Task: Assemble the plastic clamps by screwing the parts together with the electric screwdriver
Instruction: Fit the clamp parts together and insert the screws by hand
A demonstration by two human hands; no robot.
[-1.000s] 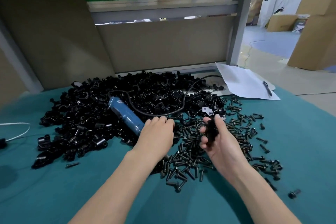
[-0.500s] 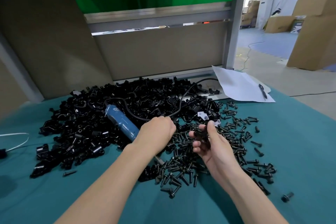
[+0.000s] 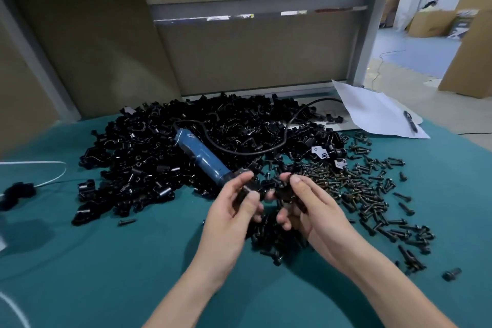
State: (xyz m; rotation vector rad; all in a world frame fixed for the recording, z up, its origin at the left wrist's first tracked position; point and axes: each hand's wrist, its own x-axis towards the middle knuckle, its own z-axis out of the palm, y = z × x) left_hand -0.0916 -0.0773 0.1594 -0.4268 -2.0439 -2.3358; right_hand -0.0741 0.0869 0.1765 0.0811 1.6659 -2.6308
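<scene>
Pinching clamp pieces [image 3: 286, 193] in left hand [image 3: 234, 210] and right hand [image 3: 306, 208] mid-frame, with screwdriver [image 3: 199, 154] slanting upper-left just behind the left

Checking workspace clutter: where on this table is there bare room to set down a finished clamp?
Bare teal cloth lies near-left, between the clamp pile and the near edge, left of the left hand. A second strip runs far right, beyond the screws, in front of the paper. Centre is crowded: pile, screwdriver, screws.
</scene>
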